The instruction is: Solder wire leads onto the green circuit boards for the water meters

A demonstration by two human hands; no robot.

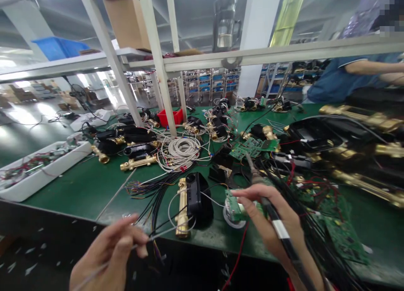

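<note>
My left hand (110, 253), at the lower left, is closed on a thin grey cable (162, 233) that runs toward the brass meter body. That brass body (182, 206) stands at the front of the bench, joined to a black housing (198, 198) with the cable looped about it. My right hand (274, 215) is closed around a soldering iron (269, 209), which has a white band on its black handle and its tip pointing away from me. The thumb and index finger are at a small green circuit board (232, 204) over a round clear-rimmed part (233, 221).
Coiled pale cables (181, 150) lie mid-bench among brass-and-black meters (139, 161). A white foam tray (44, 169) is at left, a red bin (170, 117) behind. Green boards (342, 232) and black wires crowd the right. A shelf post (158, 63) rises ahead; a co-worker's arm (369, 68) is far right.
</note>
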